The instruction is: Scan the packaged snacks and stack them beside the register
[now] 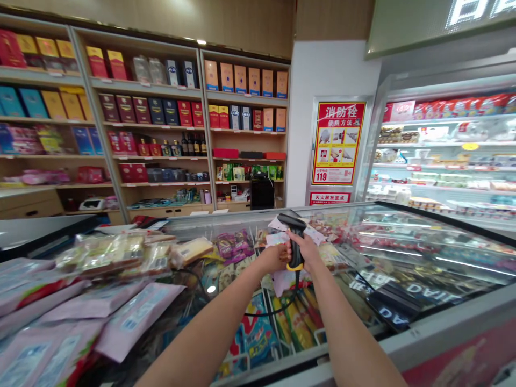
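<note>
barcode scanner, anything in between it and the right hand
Nothing visible: the right hand is wrapped directly around the grip of the barcode scanner. The left hand is close by on the other side of the grip, and the cable hangs below, outside that hold.

Wooden shelves [250,141] stand left of a white pillar [302,134] and lit cooler [447,80]

Barcode scanner [295,248]: black body, yellow trim at handle base. Gripped in right hand [308,250], handle near vertical, head uppermost and extending leftward. Black cable [297,280] exits handle base, hangs downward, then curves left in slack loop. Pink package [285,281]: printed, located behind scanner and left hand [277,257], partly hidden by both; lower portion exposed.
</note>
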`<state>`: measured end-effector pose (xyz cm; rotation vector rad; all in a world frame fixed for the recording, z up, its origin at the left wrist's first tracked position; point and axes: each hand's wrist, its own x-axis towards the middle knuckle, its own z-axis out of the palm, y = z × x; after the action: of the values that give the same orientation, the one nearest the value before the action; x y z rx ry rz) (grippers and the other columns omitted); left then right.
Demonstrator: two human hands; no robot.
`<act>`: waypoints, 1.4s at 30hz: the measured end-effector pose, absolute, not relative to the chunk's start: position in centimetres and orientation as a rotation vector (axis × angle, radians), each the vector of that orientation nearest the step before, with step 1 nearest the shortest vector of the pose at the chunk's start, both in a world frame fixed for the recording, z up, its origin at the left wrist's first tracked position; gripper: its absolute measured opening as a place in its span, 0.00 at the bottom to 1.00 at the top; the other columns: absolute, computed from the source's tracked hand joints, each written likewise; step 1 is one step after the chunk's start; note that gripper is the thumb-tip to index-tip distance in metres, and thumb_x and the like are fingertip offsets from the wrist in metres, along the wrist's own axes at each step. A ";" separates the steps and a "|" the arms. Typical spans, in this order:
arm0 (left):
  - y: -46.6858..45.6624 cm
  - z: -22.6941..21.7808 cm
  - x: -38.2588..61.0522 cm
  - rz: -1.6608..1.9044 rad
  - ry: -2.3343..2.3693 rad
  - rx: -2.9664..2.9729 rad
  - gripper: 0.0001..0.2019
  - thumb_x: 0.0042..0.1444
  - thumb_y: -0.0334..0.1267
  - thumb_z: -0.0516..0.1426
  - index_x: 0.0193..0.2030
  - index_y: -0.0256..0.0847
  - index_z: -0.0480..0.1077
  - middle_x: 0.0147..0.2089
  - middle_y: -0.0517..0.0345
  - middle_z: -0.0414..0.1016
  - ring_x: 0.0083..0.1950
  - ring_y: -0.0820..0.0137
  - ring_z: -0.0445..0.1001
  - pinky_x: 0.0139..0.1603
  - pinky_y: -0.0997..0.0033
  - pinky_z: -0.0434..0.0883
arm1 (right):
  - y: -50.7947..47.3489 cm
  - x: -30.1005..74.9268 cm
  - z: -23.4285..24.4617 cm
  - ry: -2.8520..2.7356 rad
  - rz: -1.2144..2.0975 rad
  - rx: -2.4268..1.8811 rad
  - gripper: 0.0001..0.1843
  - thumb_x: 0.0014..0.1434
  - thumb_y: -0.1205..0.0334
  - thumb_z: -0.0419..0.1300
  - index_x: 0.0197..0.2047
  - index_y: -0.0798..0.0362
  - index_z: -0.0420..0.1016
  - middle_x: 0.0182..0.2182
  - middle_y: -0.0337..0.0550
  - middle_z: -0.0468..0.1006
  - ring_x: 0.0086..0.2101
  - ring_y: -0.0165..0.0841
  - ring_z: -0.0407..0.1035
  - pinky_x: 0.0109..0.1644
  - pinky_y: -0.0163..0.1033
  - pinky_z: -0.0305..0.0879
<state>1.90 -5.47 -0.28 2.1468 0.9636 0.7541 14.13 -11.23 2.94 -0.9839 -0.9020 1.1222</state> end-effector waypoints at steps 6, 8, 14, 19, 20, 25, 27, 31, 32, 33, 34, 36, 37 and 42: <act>-3.3 1.3 -1.7 1.038 1.311 2.170 0.06 0.44 0.28 0.60 0.30 0.41 0.75 0.25 0.58 0.74 0.32 0.67 0.73 0.39 0.72 0.67 | -10.8 14.6 2.5 -0.876 1.124 -0.967 0.17 0.47 0.53 0.69 0.29 0.54 0.67 0.16 0.34 0.71 0.15 0.26 0.64 0.16 0.31 0.65; -2.4 1.2 -3.5 1.136 1.393 2.012 0.04 0.44 0.30 0.61 0.30 0.40 0.75 0.25 0.59 0.74 0.31 0.68 0.73 0.36 0.72 0.67 | -10.9 14.4 2.5 -0.871 1.126 -0.973 0.16 0.48 0.54 0.68 0.29 0.54 0.67 0.16 0.34 0.71 0.15 0.26 0.64 0.16 0.31 0.64; 0.0 -1.5 -7.5 1.412 1.506 1.509 0.06 0.46 0.35 0.60 0.22 0.38 0.71 0.20 0.61 0.71 0.28 0.69 0.71 0.29 0.75 0.65 | -11.6 13.4 2.6 -0.934 1.133 -1.068 0.13 0.50 0.56 0.67 0.29 0.53 0.66 0.16 0.33 0.69 0.14 0.25 0.62 0.16 0.30 0.62; 0.7 -3.1 -8.4 1.508 1.514 1.343 0.09 0.47 0.37 0.59 0.20 0.39 0.68 0.19 0.62 0.69 0.26 0.70 0.69 0.28 0.75 0.64 | -12.2 12.3 2.2 -1.102 1.200 -1.260 0.14 0.52 0.57 0.65 0.25 0.53 0.64 0.15 0.34 0.69 0.14 0.26 0.61 0.16 0.31 0.61; 0.9 -3.2 -8.5 1.515 1.500 1.342 0.09 0.47 0.38 0.59 0.20 0.38 0.68 0.19 0.62 0.68 0.26 0.70 0.68 0.28 0.75 0.64 | -12.3 11.9 2.2 -1.126 1.201 -1.287 0.14 0.52 0.57 0.65 0.26 0.52 0.64 0.15 0.34 0.69 0.14 0.26 0.61 0.16 0.31 0.61; 1.3 -3.3 -8.5 1.538 1.404 1.456 0.08 0.44 0.40 0.60 0.23 0.37 0.71 0.19 0.64 0.67 0.25 0.72 0.66 0.29 0.74 0.63 | -12.8 10.6 2.5 -1.161 1.190 -1.416 0.13 0.56 0.61 0.61 0.24 0.52 0.63 0.12 0.32 0.66 0.13 0.26 0.59 0.17 0.31 0.60; 1.4 -3.3 -8.4 1.541 1.365 1.500 0.09 0.44 0.41 0.60 0.23 0.37 0.72 0.19 0.64 0.68 0.25 0.72 0.65 0.30 0.73 0.63 | -12.8 10.5 2.5 -1.146 1.187 -1.435 0.13 0.57 0.61 0.61 0.23 0.53 0.64 0.12 0.33 0.66 0.13 0.26 0.59 0.17 0.32 0.60; 1.3 -3.4 -8.2 1.544 1.340 1.531 0.10 0.45 0.42 0.59 0.21 0.37 0.70 0.19 0.64 0.67 0.25 0.72 0.65 0.30 0.73 0.63 | -12.6 10.6 2.2 -1.144 1.178 -1.432 0.16 0.56 0.60 0.61 0.20 0.54 0.64 0.13 0.35 0.66 0.13 0.26 0.60 0.17 0.32 0.59; 1.3 -3.4 -8.2 1.547 1.337 1.532 0.10 0.45 0.42 0.59 0.21 0.38 0.69 0.18 0.64 0.67 0.25 0.72 0.65 0.31 0.73 0.63 | -12.5 10.7 2.1 -1.143 1.180 -1.436 0.17 0.57 0.60 0.61 0.19 0.54 0.64 0.12 0.35 0.66 0.13 0.26 0.59 0.17 0.32 0.59; 1.3 -3.4 -8.2 1.547 1.332 1.535 0.10 0.45 0.42 0.59 0.20 0.38 0.69 0.18 0.64 0.67 0.25 0.72 0.66 0.31 0.72 0.63 | -12.5 10.7 2.1 -1.141 1.182 -1.442 0.18 0.57 0.60 0.61 0.18 0.54 0.64 0.12 0.35 0.66 0.13 0.26 0.59 0.17 0.32 0.59; 1.2 -3.4 -8.2 1.550 1.328 1.538 0.10 0.44 0.42 0.59 0.20 0.38 0.69 0.18 0.63 0.67 0.25 0.71 0.66 0.32 0.72 0.64 | -12.5 10.7 2.1 -1.137 1.187 -1.448 0.18 0.57 0.61 0.60 0.18 0.54 0.64 0.12 0.35 0.66 0.13 0.26 0.59 0.17 0.32 0.59; 1.2 -3.3 -8.3 1.554 1.325 1.544 0.10 0.44 0.42 0.59 0.20 0.38 0.69 0.18 0.63 0.67 0.26 0.71 0.66 0.32 0.72 0.64 | -12.5 10.8 2.1 -1.129 1.194 -1.456 0.17 0.57 0.61 0.60 0.18 0.54 0.64 0.12 0.35 0.66 0.13 0.26 0.59 0.17 0.32 0.59; 1.1 -3.2 -8.3 1.558 1.324 1.546 0.10 0.44 0.41 0.59 0.20 0.38 0.69 0.18 0.63 0.67 0.26 0.71 0.67 0.32 0.72 0.65 | -12.6 10.7 2.1 -1.127 1.197 -1.459 0.17 0.57 0.61 0.60 0.19 0.54 0.64 0.11 0.35 0.65 0.13 0.26 0.59 0.17 0.32 0.59; 0.9 -3.0 -8.3 1.565 1.334 1.520 0.10 0.44 0.41 0.59 0.19 0.39 0.69 0.17 0.64 0.66 0.25 0.71 0.66 0.31 0.73 0.63 | -12.6 10.7 2.0 -1.119 1.201 -1.463 0.15 0.57 0.60 0.60 0.21 0.53 0.64 0.11 0.35 0.65 0.12 0.26 0.59 0.17 0.32 0.59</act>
<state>-8.26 0.87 -2.98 1.5202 1.3337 1.5648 10.74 -12.63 1.98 -1.4626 -1.1185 1.2005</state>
